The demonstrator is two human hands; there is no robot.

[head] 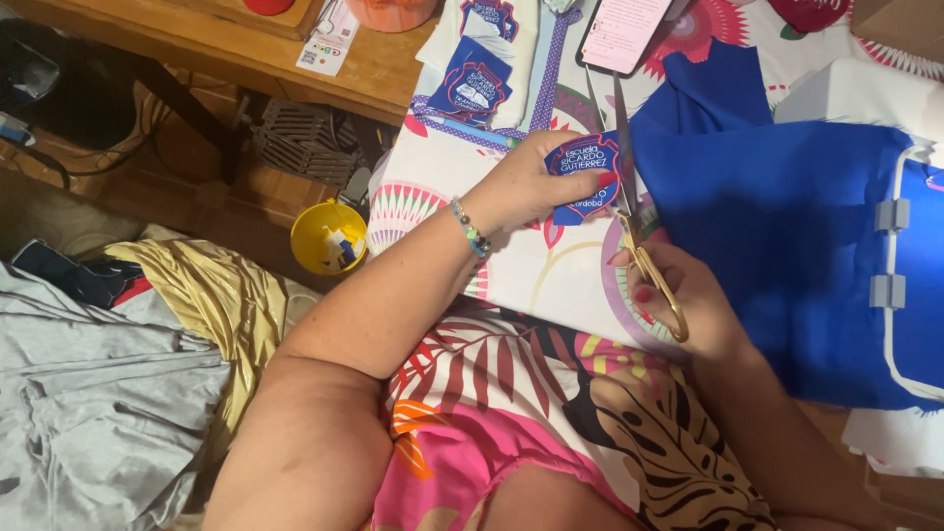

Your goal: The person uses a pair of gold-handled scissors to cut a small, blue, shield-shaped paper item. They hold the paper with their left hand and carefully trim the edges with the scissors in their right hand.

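While gripping a blue shield-shaped patch (pixel 582 177) above the patterned tablecloth (pixel 551 270), left hand (pixel 536 182) fingers pinched on its edges. Right hand (pixel 678 290) clenched through gold scissors (pixel 644 236), blades at the patch's right edge. Beside, blue fabric (pixel 777 226).

Sleeveless leaf-print top (pixel 551 413) (pink, black, white), beaded bracelet (pixel 470 228) on left wrist, red-painted nails.

The embroidered patch (pixel 582 179) in the left hand (pixel 531 182) is dark blue, edged red, with white lettering. Gold-handled scissors (pixel 644 258) sit in the right hand (pixel 688 295). Right of both hands lies royal-blue fabric (pixel 777 226).
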